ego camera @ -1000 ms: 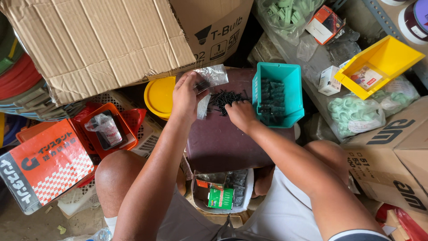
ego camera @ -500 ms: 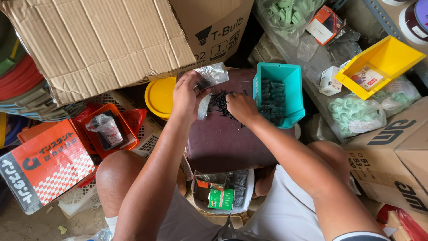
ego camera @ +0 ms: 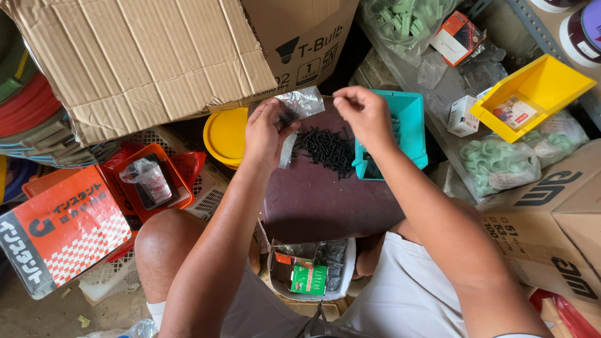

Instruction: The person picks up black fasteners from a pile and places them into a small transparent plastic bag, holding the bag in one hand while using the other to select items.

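Pinched in the left hand (ego camera: 264, 133), a small clear bag (ego camera: 297, 107) hangs open just above the dark surface (ego camera: 325, 200); that grip is narrow, closed on the bag's edge. Just right of it, the right hand (ego camera: 365, 112) hovers with fingertips drawn together, though what they hold cannot be told. Black screws (ego camera: 327, 149) lie heaped below, between both hands, touching a teal bin (ego camera: 410, 134).

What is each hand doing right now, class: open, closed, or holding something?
Left hand: closed on a small clear plastic bag.
Right hand: fingers pinched together above the black screws; contents cannot be told.
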